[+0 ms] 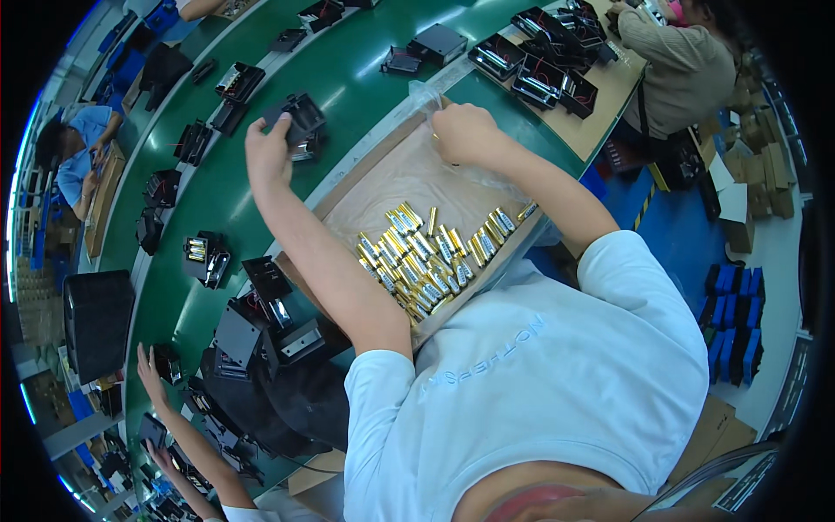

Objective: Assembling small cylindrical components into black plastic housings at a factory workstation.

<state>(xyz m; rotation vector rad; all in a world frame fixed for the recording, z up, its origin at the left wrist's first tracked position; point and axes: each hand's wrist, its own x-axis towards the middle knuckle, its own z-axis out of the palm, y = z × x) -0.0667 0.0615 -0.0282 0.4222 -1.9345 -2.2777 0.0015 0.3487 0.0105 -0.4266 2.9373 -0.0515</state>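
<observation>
My left hand (270, 155) is closed on a black plastic battery case (300, 117), held up over the green bench and slightly blurred. Over the far right corner of the box, my right hand (465, 135) is closed; small gold bits like battery ends show at its fingers, mostly hidden. Between my arms lies a shallow cardboard box (370, 163) lined with clear plastic (426, 96). Many gold and silver batteries (417, 257) lie in its near part, some in a row along the right side.
Black cases with red wires stand along the curved green bench (187, 300). More cases (544, 83) crowd a board at the far right, beside a seated person (678, 65). Another person's hands (155, 383) are at the lower left. A dark bin (97, 326) stands at the left.
</observation>
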